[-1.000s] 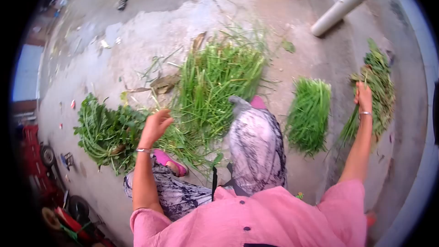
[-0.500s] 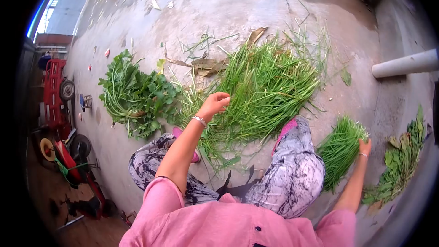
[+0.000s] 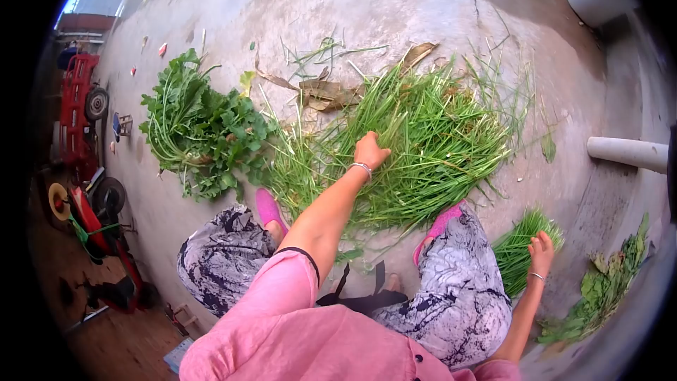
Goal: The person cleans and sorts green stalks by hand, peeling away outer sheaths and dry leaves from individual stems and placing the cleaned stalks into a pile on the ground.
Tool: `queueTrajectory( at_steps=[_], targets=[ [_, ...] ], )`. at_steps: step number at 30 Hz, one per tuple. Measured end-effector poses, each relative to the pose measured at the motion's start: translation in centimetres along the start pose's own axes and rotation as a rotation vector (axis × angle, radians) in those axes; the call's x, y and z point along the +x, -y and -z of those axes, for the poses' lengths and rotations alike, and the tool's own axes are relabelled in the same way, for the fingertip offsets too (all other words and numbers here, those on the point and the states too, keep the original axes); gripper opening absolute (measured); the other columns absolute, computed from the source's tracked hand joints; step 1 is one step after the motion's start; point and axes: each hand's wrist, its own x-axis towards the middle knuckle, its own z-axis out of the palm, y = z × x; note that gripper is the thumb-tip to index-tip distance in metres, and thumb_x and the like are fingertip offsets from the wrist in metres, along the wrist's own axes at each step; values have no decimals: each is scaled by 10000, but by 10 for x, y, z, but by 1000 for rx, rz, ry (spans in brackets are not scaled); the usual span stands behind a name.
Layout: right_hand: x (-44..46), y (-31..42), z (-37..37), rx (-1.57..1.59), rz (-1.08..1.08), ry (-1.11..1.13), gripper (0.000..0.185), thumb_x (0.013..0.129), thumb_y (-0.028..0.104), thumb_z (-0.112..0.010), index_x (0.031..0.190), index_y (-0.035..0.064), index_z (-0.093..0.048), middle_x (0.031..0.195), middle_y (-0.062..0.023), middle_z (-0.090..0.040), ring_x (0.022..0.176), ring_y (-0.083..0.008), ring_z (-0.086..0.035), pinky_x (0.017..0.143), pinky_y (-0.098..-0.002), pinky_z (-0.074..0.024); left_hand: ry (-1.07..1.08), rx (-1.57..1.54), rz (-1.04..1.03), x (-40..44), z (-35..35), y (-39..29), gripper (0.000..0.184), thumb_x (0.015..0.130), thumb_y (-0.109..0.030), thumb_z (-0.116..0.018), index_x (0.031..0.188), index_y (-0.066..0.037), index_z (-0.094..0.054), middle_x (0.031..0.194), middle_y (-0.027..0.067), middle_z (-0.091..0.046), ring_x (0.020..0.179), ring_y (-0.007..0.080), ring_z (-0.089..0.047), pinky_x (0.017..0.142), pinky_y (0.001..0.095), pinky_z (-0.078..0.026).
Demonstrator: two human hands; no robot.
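A large loose heap of chives [image 3: 444, 141] lies on the concrete in front of me, with long green blades and pale stem ends. My left hand [image 3: 371, 151] reaches down into its near left part, fingers curled round some blades; the fingertips are partly hidden. To my right, beside my knee, rests a tidier bunch of chives [image 3: 518, 250]. My right hand [image 3: 541, 255] is at the right end of that bunch, fingers apart and gripping nothing.
Leafy greens [image 3: 204, 127] lie left of the heap, and wilted leaves [image 3: 599, 289] at far right. Dry brown leaves [image 3: 328, 94] lie behind the heap. A white pipe [image 3: 627, 154] juts from the right wall. A red vehicle [image 3: 106, 219] stands at left.
My left hand has moved right and down into the heap. My right hand has let go of the bunch and opened. The view has shifted slightly.
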Motion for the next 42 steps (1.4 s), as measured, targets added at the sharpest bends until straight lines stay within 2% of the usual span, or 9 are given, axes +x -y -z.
queueTrajectory(
  at_steps=[10, 12, 13, 14, 18, 22, 28, 33, 42],
  targets=[
    [-8, 81, -125, 31, 109, 243, 381, 829, 114, -547, 1177, -25, -481, 1141, -125, -544, 972, -191, -562, 796, -300, -474, 41, -101, -49, 11, 23, 14, 531, 621, -180, -708, 1053, -25, -442, 912, 226, -592, 890, 386, -568, 783, 422, -453],
    [-9, 92, -154, 31, 174, 309, 357, 817, 88, -553, 1153, -23, -501, 1125, -120, -553, 956, -184, -568, 788, -290, -475, 117, -209, -4, 12, 37, 23, 562, 621, -195, -717, 1076, -32, -430, 862, 187, -595, 831, 328, -585, 761, 387, -459],
    [-6, 94, -168, -18, 241, 358, 350, 815, 78, -553, 1148, -17, -506, 1122, -118, -555, 944, -176, -572, 779, -281, -477, 154, -263, 19, 11, 44, 25, 578, 621, -203, -721, 1087, -35, -424, 837, 168, -597, 802, 299, -593, 750, 369, -462],
    [-5, 96, -183, -67, 309, 408, 343, 813, 68, -552, 1144, -10, -511, 1119, -116, -558, 932, -168, -576, 769, -272, -479, 246, -454, 98, 9, 48, 26, 477, 692, -124, -681, 1091, -35, -436, 916, 122, -589, 832, 173, -562, 733, 285, -456],
    [-27, 123, -244, -288, 641, 556, 363, 805, 60, -536, 1167, 47, -508, 1090, -116, -555, 900, -184, -591, 771, -294, -488, 297, -805, 123, 6, 58, 36, 574, 714, -72, -648, 1215, -23, -372, 1046, 100, -546, 914, 164, -534, 807, 288, -428],
    [-30, 119, -283, -495, 936, 714, 516, 745, 22, -565, 1239, 76, -427, 1159, -192, -467, 1100, -341, -442, 964, -377, -354, 362, -1116, 154, -19, 91, 13, 629, 745, -90, -636, 1286, -46, -317, 1080, 70, -522, 922, 162, -524, 835, 314, -415],
    [-7, 73, -287, -605, 907, 661, 477, 730, 12, -570, 1195, 36, -461, 1228, -189, -450, 1140, -339, -424, 977, -372, -349, 322, -878, -4, -22, 105, 1, 531, 823, -166, -611, 1290, -60, -383, 1017, 66, -566, 844, 155, -560, 777, 308, -443],
    [-8, 70, -282, -545, 923, 640, 428, 726, 16, -567, 1148, 17, -495, 1189, -190, -488, 1110, -344, -457, 951, -369, -374, 238, -958, 105, -20, 110, 4, 419, 867, -170, -559, 1260, -79, -445, 1059, 105, -592, 909, 184, -594, 696, 297, -477],
    [-21, 114, -249, -379, 879, 561, 361, 725, 18, -563, 1084, 17, -538, 972, -139, -564, 795, -225, -580, 731, -308, -462, 114, -894, -216, -79, 219, -33, 394, 931, -239, -447, 1300, -110, -411, 1127, 91, -586, 1065, 192, -539, 908, 327, -410]
  ],
)
